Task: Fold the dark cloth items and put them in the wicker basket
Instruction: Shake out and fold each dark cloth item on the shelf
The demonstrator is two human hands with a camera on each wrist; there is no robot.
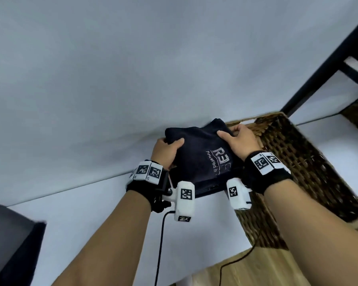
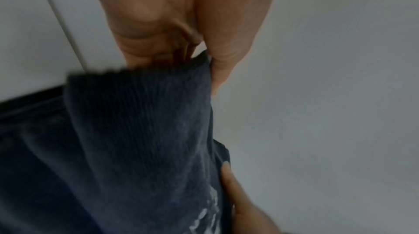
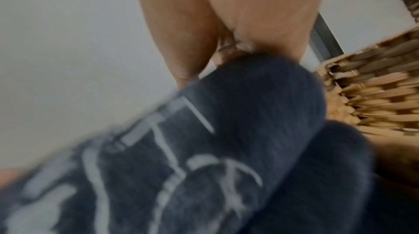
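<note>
A folded dark navy cloth (image 1: 198, 153) with white printed lettering is held up between both hands, at the left edge of the wicker basket (image 1: 293, 162). My left hand (image 1: 167, 148) grips its left edge, thumb on top. My right hand (image 1: 239, 139) grips its right edge beside the basket rim, thumb on top. In the left wrist view the fingers pinch the ribbed dark cloth (image 2: 140, 130). The right wrist view shows the cloth (image 3: 226, 130) with its white print bulging under my hand, the basket (image 3: 374, 94) just right of it.
A white bed surface (image 1: 132, 69) fills the view behind the cloth. A black frame (image 1: 327, 62) stands at the right behind the basket. A dark object (image 1: 10, 244) sits at the lower left. Wooden floor (image 1: 256, 271) and a black cable (image 1: 160, 240) lie below.
</note>
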